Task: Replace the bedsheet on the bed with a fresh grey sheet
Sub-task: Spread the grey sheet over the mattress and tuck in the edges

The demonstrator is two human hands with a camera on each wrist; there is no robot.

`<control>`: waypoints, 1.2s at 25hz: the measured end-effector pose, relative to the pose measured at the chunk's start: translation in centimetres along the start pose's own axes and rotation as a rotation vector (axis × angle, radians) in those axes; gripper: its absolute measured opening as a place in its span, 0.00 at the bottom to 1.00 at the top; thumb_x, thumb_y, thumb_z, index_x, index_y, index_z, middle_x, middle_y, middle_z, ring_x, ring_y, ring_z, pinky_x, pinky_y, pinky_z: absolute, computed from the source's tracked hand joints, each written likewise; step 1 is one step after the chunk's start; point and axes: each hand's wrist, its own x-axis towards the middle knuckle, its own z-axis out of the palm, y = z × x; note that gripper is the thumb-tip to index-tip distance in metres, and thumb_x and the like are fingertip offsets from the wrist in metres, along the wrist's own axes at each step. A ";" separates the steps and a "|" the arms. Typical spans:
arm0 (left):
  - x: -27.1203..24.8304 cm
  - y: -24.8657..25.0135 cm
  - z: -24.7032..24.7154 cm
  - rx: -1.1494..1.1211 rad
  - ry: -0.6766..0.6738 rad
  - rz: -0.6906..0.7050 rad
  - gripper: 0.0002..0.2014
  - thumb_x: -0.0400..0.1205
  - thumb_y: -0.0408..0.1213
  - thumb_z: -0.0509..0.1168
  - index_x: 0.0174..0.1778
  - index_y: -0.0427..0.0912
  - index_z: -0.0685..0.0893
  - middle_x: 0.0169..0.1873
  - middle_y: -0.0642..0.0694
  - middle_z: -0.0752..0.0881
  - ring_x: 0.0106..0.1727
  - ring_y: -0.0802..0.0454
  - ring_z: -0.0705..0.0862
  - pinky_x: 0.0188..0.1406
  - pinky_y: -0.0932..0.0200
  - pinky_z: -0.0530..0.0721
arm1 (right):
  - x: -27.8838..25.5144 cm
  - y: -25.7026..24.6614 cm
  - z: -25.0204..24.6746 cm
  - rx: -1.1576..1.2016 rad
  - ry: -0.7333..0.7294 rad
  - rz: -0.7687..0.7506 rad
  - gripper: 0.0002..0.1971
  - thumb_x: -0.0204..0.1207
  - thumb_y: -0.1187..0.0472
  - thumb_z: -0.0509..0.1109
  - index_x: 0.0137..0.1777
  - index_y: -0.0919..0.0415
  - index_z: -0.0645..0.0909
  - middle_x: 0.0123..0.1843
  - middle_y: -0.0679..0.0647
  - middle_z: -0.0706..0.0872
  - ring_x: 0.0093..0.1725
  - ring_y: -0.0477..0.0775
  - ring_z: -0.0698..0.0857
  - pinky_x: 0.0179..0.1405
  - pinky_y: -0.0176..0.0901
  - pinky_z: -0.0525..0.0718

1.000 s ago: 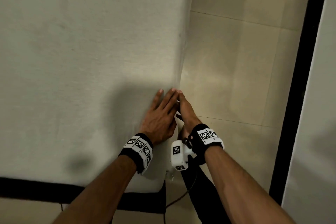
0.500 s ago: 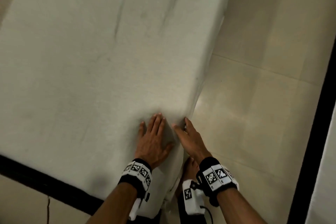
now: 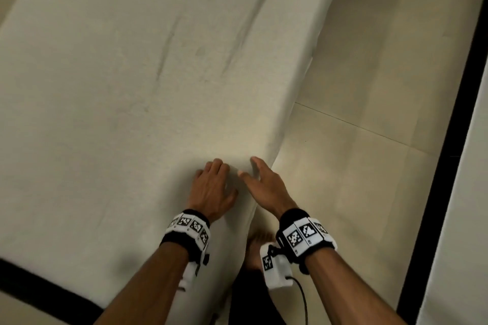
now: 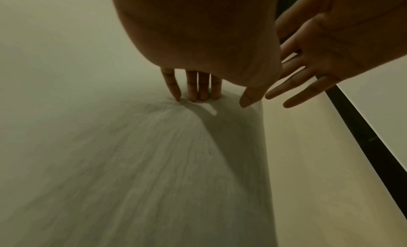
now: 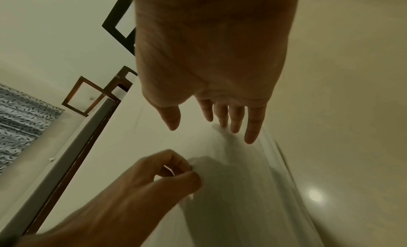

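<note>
A pale grey sheet covers the mattress, with a few long creases toward the far end. My left hand is on top of it near the right edge, fingers bent, their tips pressing into the cloth and raising a small ridge. No cloth shows between thumb and fingers. My right hand lies just to its right, over the mattress edge, with fingers straight and spread and their tips touching the sheet where it drops down the side. It holds nothing.
A tiled floor runs along the bed's right side, bounded by a black strip and a pale wall. A black band crosses the bed's near end. My bare foot stands by the mattress. Patterned fabric lies far left.
Both hands have drawn slightly apart on the sheet by the mattress edge. The left fingers went from flat to bent at the tips. The view has tilted to show more of the bed.
</note>
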 end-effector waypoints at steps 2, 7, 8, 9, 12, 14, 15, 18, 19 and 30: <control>4.1 0.2 -1.2 -0.010 0.033 -0.004 0.26 0.79 0.52 0.62 0.69 0.41 0.78 0.70 0.43 0.78 0.70 0.42 0.78 0.62 0.44 0.82 | 2.5 -1.3 -1.0 -0.046 0.021 -0.049 0.35 0.86 0.40 0.66 0.90 0.50 0.62 0.89 0.50 0.68 0.85 0.56 0.71 0.83 0.51 0.70; 14.3 -0.1 -4.0 0.000 0.039 -0.104 0.37 0.81 0.54 0.59 0.84 0.37 0.65 0.87 0.38 0.61 0.86 0.40 0.62 0.80 0.41 0.70 | 9.9 -4.0 -4.6 -0.267 0.074 -0.200 0.38 0.86 0.38 0.61 0.92 0.50 0.55 0.94 0.50 0.53 0.92 0.54 0.54 0.90 0.62 0.60; 15.8 -0.4 -4.4 0.002 0.062 -0.118 0.38 0.82 0.56 0.55 0.85 0.37 0.63 0.88 0.38 0.59 0.87 0.40 0.61 0.81 0.40 0.68 | 11.3 -4.6 -5.3 -0.315 0.107 -0.241 0.37 0.88 0.41 0.61 0.92 0.54 0.56 0.94 0.53 0.52 0.92 0.55 0.52 0.91 0.57 0.58; 17.4 -1.0 -4.7 -0.009 0.092 -0.137 0.39 0.82 0.58 0.52 0.86 0.37 0.62 0.88 0.38 0.58 0.87 0.40 0.60 0.83 0.40 0.66 | 13.1 -5.8 -6.1 -0.356 0.134 -0.279 0.35 0.89 0.44 0.61 0.92 0.56 0.56 0.94 0.55 0.52 0.92 0.56 0.51 0.91 0.55 0.56; 22.2 -1.9 -6.1 -0.077 0.170 -0.196 0.41 0.84 0.62 0.42 0.88 0.37 0.57 0.89 0.38 0.55 0.89 0.40 0.57 0.87 0.40 0.59 | 18.8 -10.0 -7.7 -0.450 0.228 -0.415 0.34 0.89 0.46 0.59 0.91 0.59 0.59 0.93 0.59 0.54 0.92 0.59 0.52 0.91 0.55 0.54; 25.6 -2.1 -6.7 -0.121 0.186 -0.231 0.41 0.85 0.62 0.40 0.90 0.37 0.55 0.90 0.38 0.52 0.90 0.40 0.53 0.88 0.40 0.53 | 22.7 -11.2 -9.6 -0.534 0.259 -0.501 0.33 0.88 0.47 0.60 0.90 0.59 0.61 0.93 0.59 0.55 0.92 0.58 0.53 0.91 0.56 0.53; 27.1 -1.5 -6.8 -0.099 0.168 -0.204 0.41 0.86 0.63 0.42 0.90 0.38 0.53 0.90 0.38 0.50 0.90 0.40 0.50 0.89 0.39 0.49 | 24.3 -10.6 -10.9 -0.557 0.312 -0.488 0.33 0.88 0.48 0.60 0.90 0.58 0.61 0.93 0.58 0.56 0.92 0.57 0.54 0.91 0.58 0.54; 28.3 2.7 -5.2 0.033 0.060 0.091 0.40 0.87 0.60 0.48 0.91 0.41 0.50 0.90 0.37 0.43 0.90 0.40 0.41 0.88 0.33 0.46 | 25.0 -6.7 -13.7 -0.449 0.498 -0.276 0.32 0.91 0.46 0.54 0.92 0.53 0.55 0.94 0.49 0.53 0.92 0.48 0.50 0.91 0.55 0.57; 28.0 4.2 -4.7 0.041 0.036 0.174 0.39 0.87 0.58 0.50 0.91 0.41 0.51 0.90 0.38 0.43 0.90 0.41 0.40 0.87 0.32 0.48 | 24.2 -5.8 -14.0 -0.378 0.510 -0.233 0.32 0.92 0.46 0.54 0.92 0.53 0.54 0.94 0.47 0.52 0.92 0.45 0.49 0.90 0.51 0.58; 32.6 10.7 -7.0 0.067 0.139 0.370 0.22 0.80 0.54 0.67 0.56 0.37 0.84 0.56 0.39 0.84 0.57 0.39 0.79 0.58 0.45 0.74 | 31.9 -4.9 -22.6 0.793 0.465 0.373 0.14 0.82 0.46 0.73 0.48 0.56 0.88 0.50 0.60 0.95 0.48 0.62 0.94 0.52 0.58 0.94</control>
